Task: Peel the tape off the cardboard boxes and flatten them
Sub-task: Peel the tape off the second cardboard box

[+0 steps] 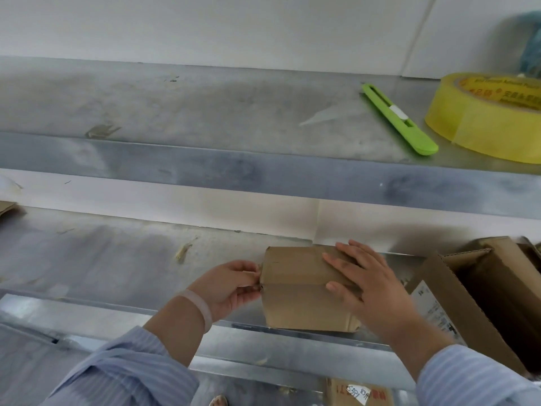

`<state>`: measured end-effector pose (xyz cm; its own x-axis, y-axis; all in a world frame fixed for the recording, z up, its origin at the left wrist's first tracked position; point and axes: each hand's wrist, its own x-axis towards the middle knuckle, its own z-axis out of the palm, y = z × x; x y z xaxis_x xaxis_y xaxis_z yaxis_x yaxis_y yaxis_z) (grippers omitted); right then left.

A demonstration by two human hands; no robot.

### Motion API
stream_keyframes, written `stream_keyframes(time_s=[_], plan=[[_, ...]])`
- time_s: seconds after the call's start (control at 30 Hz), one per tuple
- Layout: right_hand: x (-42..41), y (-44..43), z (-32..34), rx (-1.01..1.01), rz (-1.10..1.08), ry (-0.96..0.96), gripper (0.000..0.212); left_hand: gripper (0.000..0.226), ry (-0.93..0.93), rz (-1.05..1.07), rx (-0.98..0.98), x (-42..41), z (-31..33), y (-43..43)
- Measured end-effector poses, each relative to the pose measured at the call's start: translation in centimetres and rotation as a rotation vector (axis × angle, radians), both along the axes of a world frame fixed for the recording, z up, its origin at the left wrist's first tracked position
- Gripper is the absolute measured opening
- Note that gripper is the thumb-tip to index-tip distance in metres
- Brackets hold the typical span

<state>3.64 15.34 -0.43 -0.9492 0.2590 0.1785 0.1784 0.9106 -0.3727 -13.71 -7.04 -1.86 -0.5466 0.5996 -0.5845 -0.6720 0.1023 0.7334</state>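
Small box point(295, 288) sits at the lower shelf's point(117, 259) front edge, long axis left to right. Right hand point(369, 285) presses flat on top, fingers straight. Left hand point(231, 285) pinches its left end, where peeling likely starts.

1. Wall point(234, 24): white, smooth, matt; a thin vertical seam point(421, 33) runs down it at upper right.
2. Upper shelf point(205, 106): grey sheet metal, dull and scuffed, set against the wall; its folded front lip point(263, 174) forms a broad band across the view.
3. Lower wall strip point(146, 206): white, seen between the two shelves; a vertical joint point(317, 221) crosses it right of centre.
4. Lower shelf point(102, 259): the same grey metal, scratched and smudged; its front edge point(263, 356) shines faintly.
5. Light: soft and even; a blurred grey shadow point(439, 230) lies on the lower wall strip at right, beneath the upper shelf.
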Motion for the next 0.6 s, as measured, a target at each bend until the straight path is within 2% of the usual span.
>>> stream_keyframes(time_s=[0.1,0.23,0.27,0.3,0.33,0.43,0.5,0.6], plan=[[0.0,-0.3,-0.4,-0.024,-0.005,0.088,0.056,0.016,0.094,0.128,-0.028,0.2,-0.9,0.5],[0.2,-0.5,-0.8,-0.036,-0.011,0.161,0.051,0.017,0.564,0.058,-0.273,0.5,-1.8,1.2],[0.2,-0.5,-0.8,-0.043,-0.017,0.169,0.051,0.020,0.622,0.042,-0.298,0.5,-2.0,1.2],[0.2,-0.5,-0.9,-0.054,-0.023,0.171,0.049,0.020,0.603,0.035,-0.276,0.5,-2.0,1.2],[0.1,-0.4,-0.9,-0.068,-0.027,0.167,0.048,0.018,0.497,0.041,-0.205,0.4,-2.0,1.2],[-0.1,-0.1,-0.8,-0.084,-0.028,0.147,0.051,0.021,0.057,0.100,0.075,-0.3,-2.0,0.7],[-0.2,0.0,-0.8,-0.084,-0.025,0.159,0.049,0.018,0.022,0.064,0.121,-0.7,-2.4,0.3],[-0.1,-0.1,-0.9,-0.063,-0.022,0.148,0.051,0.011,0.159,0.048,0.058,-0.7,-2.8,0.4]])
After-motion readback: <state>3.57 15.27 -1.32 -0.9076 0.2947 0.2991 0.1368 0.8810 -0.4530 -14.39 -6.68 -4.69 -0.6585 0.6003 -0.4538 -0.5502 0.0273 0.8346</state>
